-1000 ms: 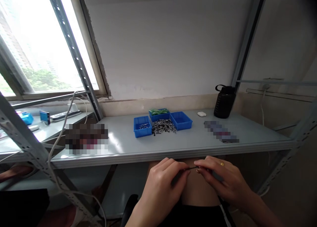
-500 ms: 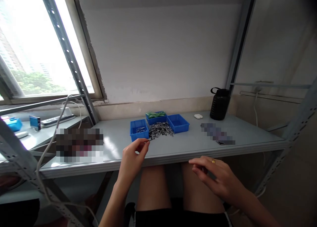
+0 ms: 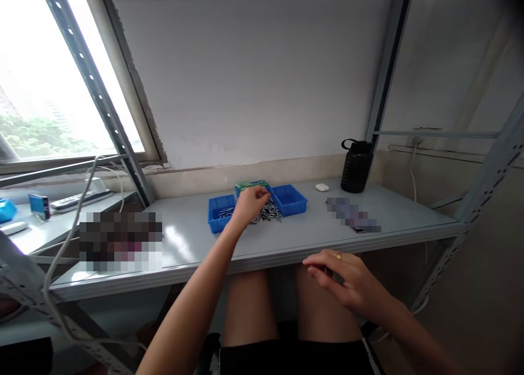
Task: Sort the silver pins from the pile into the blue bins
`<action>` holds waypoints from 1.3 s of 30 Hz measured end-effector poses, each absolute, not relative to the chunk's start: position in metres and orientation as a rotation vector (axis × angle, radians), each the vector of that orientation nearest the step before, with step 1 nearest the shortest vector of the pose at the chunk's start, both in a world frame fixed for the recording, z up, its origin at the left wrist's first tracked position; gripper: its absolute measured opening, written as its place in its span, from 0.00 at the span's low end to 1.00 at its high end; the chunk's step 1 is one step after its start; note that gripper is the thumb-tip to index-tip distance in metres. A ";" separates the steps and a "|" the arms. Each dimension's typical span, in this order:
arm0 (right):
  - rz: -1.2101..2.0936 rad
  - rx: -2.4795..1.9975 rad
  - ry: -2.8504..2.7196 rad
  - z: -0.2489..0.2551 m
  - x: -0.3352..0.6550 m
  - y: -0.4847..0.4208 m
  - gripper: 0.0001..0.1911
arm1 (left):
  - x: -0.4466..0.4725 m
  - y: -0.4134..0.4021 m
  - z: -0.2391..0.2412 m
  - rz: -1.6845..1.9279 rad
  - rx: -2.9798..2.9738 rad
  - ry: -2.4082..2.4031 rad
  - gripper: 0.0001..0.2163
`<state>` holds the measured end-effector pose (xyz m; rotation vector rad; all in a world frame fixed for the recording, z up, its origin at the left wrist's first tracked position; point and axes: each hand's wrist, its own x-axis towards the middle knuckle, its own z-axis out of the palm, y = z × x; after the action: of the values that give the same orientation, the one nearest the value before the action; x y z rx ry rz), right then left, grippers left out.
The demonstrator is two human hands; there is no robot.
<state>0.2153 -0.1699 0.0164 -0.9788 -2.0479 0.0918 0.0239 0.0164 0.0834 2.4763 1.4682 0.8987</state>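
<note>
My left hand (image 3: 249, 201) reaches over a heap of small metal screws (image 3: 268, 211), thumb and fingertips close together in a pinch. Whatever lies between those fingertips is too small to make out. Left of the heap, a blue tray (image 3: 216, 224) holds a few screws. Behind my hand, partly hidden, another blue tray has green packets (image 3: 244, 186) in it. A third blue tray (image 3: 290, 201) stands to the right and looks empty. In front of the table edge, above my lap, my right hand (image 3: 344, 279) hovers with fingers loosely bent and thumb apart, holding nothing visible.
A black bottle (image 3: 357, 167) and a white case (image 3: 322, 187) stand at the back right of the grey table (image 3: 196, 238). Nearer lies a blurred-out phone-like object (image 3: 354, 215). Metal shelf posts and a hanging cable (image 3: 61, 260) frame the left side.
My left hand has moved forward and right, from the table's front edge to above the screw heap. My right hand stays nearly in place. The whole view has shifted slightly.
</note>
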 end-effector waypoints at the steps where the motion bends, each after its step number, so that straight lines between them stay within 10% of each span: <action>1: 0.099 -0.982 -2.054 0.016 0.215 -0.170 0.08 | 0.036 0.024 0.084 0.864 2.503 1.472 0.11; 10: 0.241 -1.107 -2.041 0.010 0.225 -0.164 0.09 | 0.063 0.015 0.070 0.760 2.671 1.604 0.13; 24: 0.601 -1.264 -2.016 -0.002 0.225 -0.052 0.12 | -0.210 -0.052 0.043 0.540 2.107 2.739 0.24; 39: 0.557 -1.268 -2.009 -0.015 0.228 -0.021 0.13 | -0.185 -0.060 0.046 0.492 2.428 2.573 0.23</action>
<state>0.2277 -0.0212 -0.0147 -1.2682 -2.0089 0.5575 -0.1848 -0.0595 0.0461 2.4285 2.5728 0.4917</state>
